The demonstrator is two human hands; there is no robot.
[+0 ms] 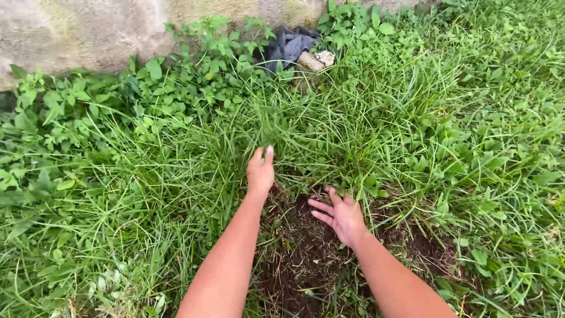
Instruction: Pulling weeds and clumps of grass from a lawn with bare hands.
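My left hand [260,171] reaches forward into a thick tuft of long grass [294,126], its fingers closed around the blades at the tuft's base. My right hand [340,215] lies lower and to the right, fingers spread, resting on a patch of bare dark soil [306,259] at the foot of the grass. It holds nothing. Both forearms come up from the bottom edge of the view.
Dense grass and broad-leaved weeds [94,118] surround the soil patch on all sides. A pale stone wall [88,29] runs along the top left. A dark crumpled plastic bag [288,46] and a small stone [315,60] lie at the wall's foot.
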